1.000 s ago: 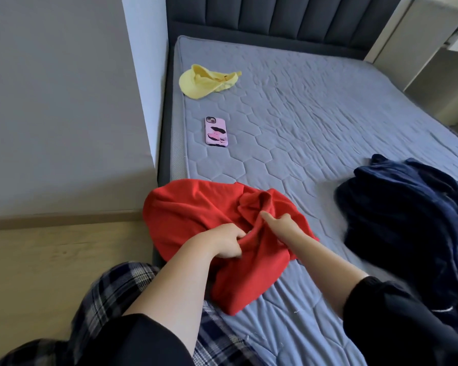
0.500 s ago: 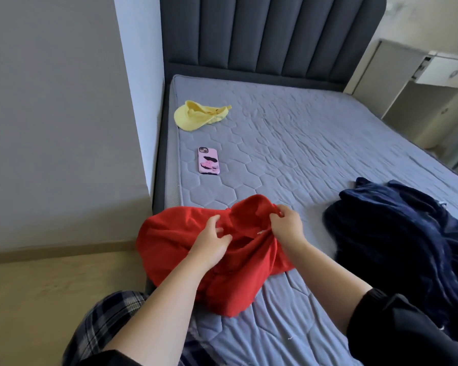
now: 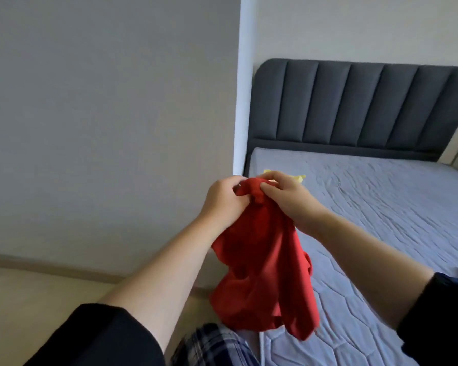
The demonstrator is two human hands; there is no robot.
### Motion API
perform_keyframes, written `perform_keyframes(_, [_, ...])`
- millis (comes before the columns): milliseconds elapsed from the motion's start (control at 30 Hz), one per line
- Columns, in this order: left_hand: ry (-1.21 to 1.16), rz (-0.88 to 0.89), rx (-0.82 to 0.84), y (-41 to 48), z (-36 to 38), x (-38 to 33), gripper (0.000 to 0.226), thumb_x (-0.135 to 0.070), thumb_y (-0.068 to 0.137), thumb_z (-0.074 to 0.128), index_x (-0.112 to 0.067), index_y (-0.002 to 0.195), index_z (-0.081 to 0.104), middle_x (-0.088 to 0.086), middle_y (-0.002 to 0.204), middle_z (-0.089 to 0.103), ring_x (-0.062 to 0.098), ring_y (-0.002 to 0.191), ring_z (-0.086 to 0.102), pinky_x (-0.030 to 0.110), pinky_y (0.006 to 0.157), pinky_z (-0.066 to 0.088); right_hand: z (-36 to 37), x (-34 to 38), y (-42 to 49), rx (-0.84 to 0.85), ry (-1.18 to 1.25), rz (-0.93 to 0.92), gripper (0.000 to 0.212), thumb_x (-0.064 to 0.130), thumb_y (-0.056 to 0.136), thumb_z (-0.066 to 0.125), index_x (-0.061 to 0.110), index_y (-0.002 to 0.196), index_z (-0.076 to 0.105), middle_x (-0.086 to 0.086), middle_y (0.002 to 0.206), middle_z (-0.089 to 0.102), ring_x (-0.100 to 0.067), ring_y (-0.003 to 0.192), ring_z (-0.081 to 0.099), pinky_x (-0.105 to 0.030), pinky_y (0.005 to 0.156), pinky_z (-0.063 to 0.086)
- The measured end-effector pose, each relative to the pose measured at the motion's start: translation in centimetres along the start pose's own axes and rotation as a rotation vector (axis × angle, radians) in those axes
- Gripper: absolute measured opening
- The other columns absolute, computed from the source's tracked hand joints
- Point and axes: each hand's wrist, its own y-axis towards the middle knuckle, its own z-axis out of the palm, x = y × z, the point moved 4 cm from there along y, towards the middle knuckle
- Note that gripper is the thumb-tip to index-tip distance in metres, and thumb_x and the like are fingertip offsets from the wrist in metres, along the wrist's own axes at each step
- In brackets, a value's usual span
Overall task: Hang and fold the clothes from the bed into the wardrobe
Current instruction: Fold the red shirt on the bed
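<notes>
Fingers (image 3: 271, 186) curled and clamped on the bunched top of the red garment (image 3: 262, 260), left hand (image 3: 222, 200) and right hand (image 3: 288, 202) pinching side by side at frame centre. Hangs crumpled below them, held up above the bed (image 3: 381, 220), hem at bottom centre over the mattress's left edge. Behind the knuckles, a sliver of yellow cloth (image 3: 299, 177) on the mattress. Dark padded headboard (image 3: 354, 107) at upper right.

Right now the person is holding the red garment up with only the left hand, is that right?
Not quite: both hands hold it. The left hand and right hand each pinch the top of the red garment, as the head view shows.
</notes>
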Motion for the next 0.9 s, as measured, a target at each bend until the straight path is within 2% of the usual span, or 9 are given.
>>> perform_keyframes(133, [0.077,-0.036,-0.319,-0.5,-8.4,-0.9,0.008,-0.011,0.074,0.061,-0.015,0.070,0.067,-0.008,0.058,0.061,0.013,0.062,0.056,0.013,0.049,0.036,5.6,5.8,0.2,0.152,0.026,-0.194,0.034,0.004,0.087,0.061,0.028,0.110,0.063,0.002,0.089,0.066,-0.004,0.074,0.062,-0.020,0.071,0.052])
perform_keyframes(267, [0.208,0.009,-0.468,-2.4,-16.9,-2.4,0.027,-0.007,0.074,0.054,-0.026,0.079,0.072,-0.017,0.069,0.063,0.002,0.071,0.057,0.002,0.058,0.037,11.3,9.8,0.0,0.096,-0.255,-0.408,0.032,0.000,0.080,0.057,0.015,0.106,0.069,-0.001,0.098,0.054,-0.017,0.084,0.058,-0.024,0.070,0.048])
perform_keyframes(333, [0.288,0.007,-0.512,-3.5,-20.8,-3.1,0.029,-0.007,0.076,0.053,-0.025,0.084,0.074,-0.015,0.076,0.066,0.004,0.077,0.060,0.009,0.067,0.042,13.5,11.6,0.0,0.048,-0.415,-0.528,0.022,0.002,0.079,0.059,0.009,0.097,0.069,-0.008,0.106,0.054,-0.027,0.091,0.057,-0.030,0.074,0.043])
perform_keyframes(433, [0.482,0.001,-0.566,-5.2,-26.2,-3.8,0.028,-0.008,0.077,0.053,-0.021,0.088,0.075,-0.005,0.088,0.073,0.015,0.087,0.064,0.018,0.072,0.043,16.0,14.7,0.2,-0.052,-0.704,-0.682,0.015,0.012,0.084,0.056,0.009,0.096,0.066,-0.014,0.103,0.056,-0.035,0.090,0.057,-0.033,0.064,0.037])
perform_keyframes(533, [0.581,-0.109,-0.671,-7.1,-31.6,-4.0,0.024,-0.009,0.079,0.051,-0.014,0.086,0.074,0.006,0.087,0.072,0.025,0.089,0.064,0.023,0.069,0.042,18.1,16.6,1.5,0.034,-0.966,-0.552,0.019,0.014,0.083,0.052,0.012,0.098,0.063,-0.014,0.100,0.065,-0.036,0.094,0.062,-0.031,0.064,0.038])
perform_keyframes(633, [0.593,-0.323,-0.672,-8.6,-36.0,-3.7,0.022,-0.005,0.078,0.047,-0.002,0.082,0.069,0.014,0.077,0.066,0.033,0.080,0.066,0.028,0.064,0.050,19.3,17.5,2.0,0.139,-0.987,-0.391,0.012,0.013,0.080,0.054,0.009,0.089,0.061,-0.015,0.096,0.065,-0.034,0.086,0.062,-0.030,0.065,0.043])
perform_keyframes(700, [0.712,-0.435,-0.566,-9.7,-37.2,-3.5,0.020,-0.004,0.077,0.045,-0.003,0.078,0.065,0.017,0.079,0.066,0.033,0.073,0.065,0.033,0.064,0.055,20.1,18.0,2.2,0.205,-0.891,-0.320,0.010,0.010,0.079,0.050,0.006,0.070,0.054,-0.015,0.073,0.062,-0.030,0.064,0.059,-0.027,0.060,0.045])
perform_keyframes(800, [0.975,-0.574,-0.475,-11.1,-37.7,-3.0,0.015,-0.008,0.082,0.045,-0.008,0.071,0.057,0.009,0.067,0.060,0.029,0.061,0.058,0.028,0.059,0.046,20.9,18.9,2.0,0.246,-0.658,-0.193,0.020,0.003,0.077,0.039,0.003,0.061,0.051,-0.010,0.040,0.053,-0.022,0.032,0.051,-0.022,0.045,0.045])
perform_keyframes(900, [0.750,-0.732,-0.442,-11.4,-38.5,-2.0,0.024,-0.007,0.086,0.038,0.000,0.074,0.058,0.008,0.040,0.058,0.018,0.032,0.055,0.020,0.041,0.043,21.2,19.4,1.4,0.287,-0.355,0.004,0.024,0.001,0.085,0.033,0.001,0.065,0.046,-0.011,0.047,0.049,-0.018,0.023,0.041,-0.020,0.031,0.041])
